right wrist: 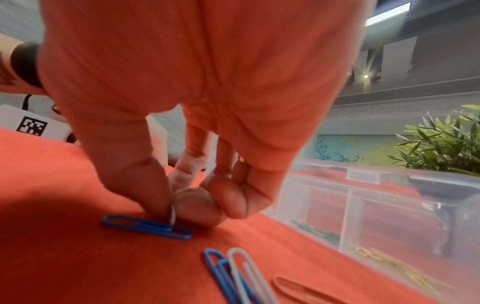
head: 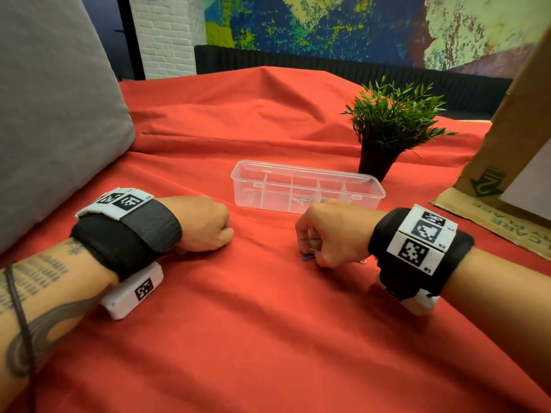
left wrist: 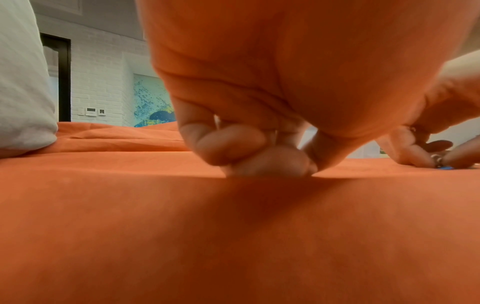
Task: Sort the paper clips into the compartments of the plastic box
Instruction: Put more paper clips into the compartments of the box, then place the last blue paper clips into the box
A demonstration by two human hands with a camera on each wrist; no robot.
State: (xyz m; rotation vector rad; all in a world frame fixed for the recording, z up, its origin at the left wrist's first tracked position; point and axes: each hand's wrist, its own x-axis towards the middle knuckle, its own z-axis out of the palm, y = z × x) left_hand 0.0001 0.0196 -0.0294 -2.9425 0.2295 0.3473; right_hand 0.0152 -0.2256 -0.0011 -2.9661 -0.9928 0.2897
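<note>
The left hand [head: 205,225] is resting curled on the red cloth [head: 253,338] toward the surface's left edge, holding nothing. Right of it, the right hand [head: 328,234] is pinching a silver paper clip [right wrist: 172,214] beside a blue paper clip [right wrist: 145,226]. This looks like a pick-up step; next it needs lifting to the plastic box [head: 307,186] at the surface's middle.

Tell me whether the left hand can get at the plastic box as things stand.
Probably yes. The left hand rests curled on the red cloth, holding nothing visible, and only bare cloth lies between it and the near wall of the open plastic box. The right hand works off to the side.
</note>
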